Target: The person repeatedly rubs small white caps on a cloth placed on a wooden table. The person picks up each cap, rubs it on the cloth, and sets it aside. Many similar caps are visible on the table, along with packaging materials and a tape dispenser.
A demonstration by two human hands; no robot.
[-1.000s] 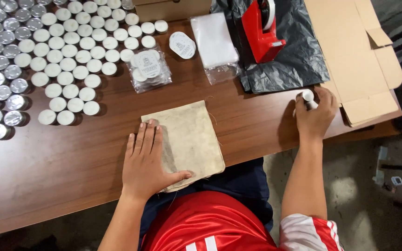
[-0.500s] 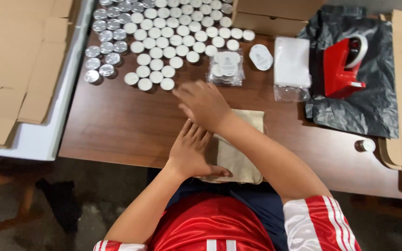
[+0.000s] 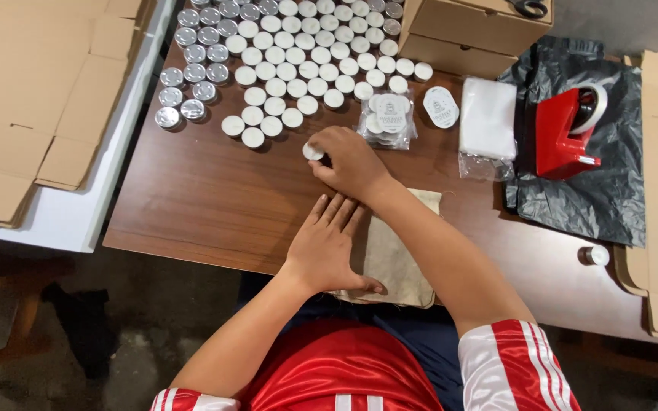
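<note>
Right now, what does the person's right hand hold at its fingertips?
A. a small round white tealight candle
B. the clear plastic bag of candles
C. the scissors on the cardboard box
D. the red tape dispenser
A: the right hand pinches a small round white tealight candle just below the rows of candles, while the left hand lies flat on the beige cloth pouch on the brown wooden table.

Your right hand [image 3: 350,160] pinches a small white round tealight [image 3: 313,151] at its fingertips; the beige cloth pouch [image 3: 390,255] lies flat under your left hand [image 3: 327,247].
</note>
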